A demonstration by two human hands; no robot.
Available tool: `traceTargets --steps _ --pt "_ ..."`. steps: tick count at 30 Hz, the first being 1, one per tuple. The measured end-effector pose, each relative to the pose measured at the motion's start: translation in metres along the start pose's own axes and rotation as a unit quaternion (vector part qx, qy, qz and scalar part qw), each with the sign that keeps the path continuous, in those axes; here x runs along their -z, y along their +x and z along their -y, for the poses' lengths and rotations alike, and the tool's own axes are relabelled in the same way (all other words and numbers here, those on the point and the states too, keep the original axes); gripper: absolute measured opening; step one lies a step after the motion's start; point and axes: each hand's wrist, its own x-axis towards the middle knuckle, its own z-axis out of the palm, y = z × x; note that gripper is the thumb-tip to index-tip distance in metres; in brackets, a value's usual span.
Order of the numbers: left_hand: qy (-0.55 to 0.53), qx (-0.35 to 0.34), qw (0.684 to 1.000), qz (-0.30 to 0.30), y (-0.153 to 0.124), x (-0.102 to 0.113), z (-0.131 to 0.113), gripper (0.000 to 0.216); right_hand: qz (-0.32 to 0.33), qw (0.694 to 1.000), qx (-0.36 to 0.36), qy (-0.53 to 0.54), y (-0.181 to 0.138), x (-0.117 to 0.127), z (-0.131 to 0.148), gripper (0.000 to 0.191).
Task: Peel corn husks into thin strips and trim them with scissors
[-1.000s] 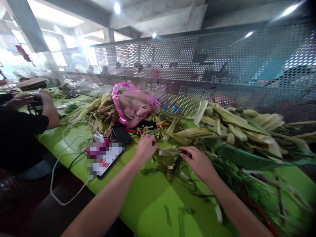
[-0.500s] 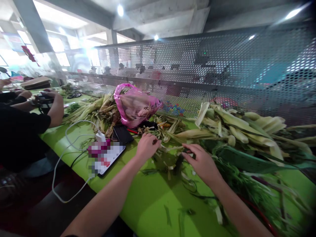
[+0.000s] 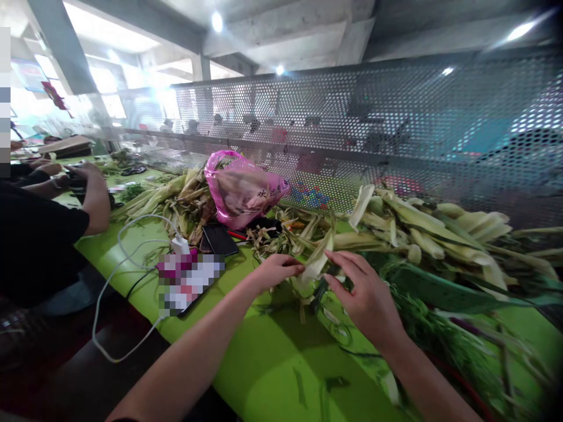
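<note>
A pale corn husk strip (image 3: 320,258) stands tilted up between my two hands. My left hand (image 3: 278,272) pinches it near its lower end, thumb and fingers pressed together. On the strip's right side, my right hand (image 3: 363,290) has its thumb and fingers apart. Its fingertips are close to the husk edge; whether they touch it I cannot tell. Under the hands hang thin husk shreds and dark green pieces, too tangled to separate clearly.
A pink plastic bag (image 3: 240,193) lies behind my hands. Corn husks (image 3: 431,225) are heaped at right above green plastic (image 3: 440,287). Phones (image 3: 221,240) and a white cable (image 3: 108,281) lie left on the green table (image 3: 264,357). Another person's arm (image 3: 94,202) reaches in at far left.
My left hand has shifted right and slightly down. A broad husk strip now rises between the hands, where a thin pale strand stretched before. My right hand's fingers have spread a little.
</note>
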Motion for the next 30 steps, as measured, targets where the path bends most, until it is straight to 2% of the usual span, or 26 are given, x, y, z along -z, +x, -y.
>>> traceTargets --steps 4,8,11,15,17,25,30 --pt "-0.121 0.013 0.992 -0.016 -0.002 -0.006 -0.006 0.018 -0.007 0.998 -0.022 0.063 0.000 0.001 0.004 0.039" --pt "-0.201 0.022 0.978 -0.059 -0.005 -0.011 -0.014 0.012 -0.039 0.972 -0.132 0.193 -0.001 -0.003 0.007 0.048" --pt "-0.232 0.027 0.969 -0.076 -0.007 -0.015 -0.016 0.015 -0.020 0.924 -0.244 0.293 -0.002 -0.010 0.008 0.046" --pt "-0.248 0.012 0.967 -0.060 -0.009 -0.018 -0.016 0.016 0.088 0.832 -0.347 0.424 -0.002 -0.019 0.009 0.042" --pt "-0.246 0.007 0.968 -0.051 -0.010 -0.020 -0.016 0.013 0.107 0.809 -0.367 0.446 -0.002 -0.021 0.010 0.041" --pt "-0.242 0.010 0.970 -0.014 -0.010 -0.025 -0.014 0.018 0.104 0.794 -0.377 0.464 -0.003 -0.021 0.010 0.038" --pt "-0.250 0.012 0.966 -0.060 -0.010 -0.026 -0.013 0.013 0.127 0.781 -0.378 0.481 -0.003 -0.021 0.017 0.036"
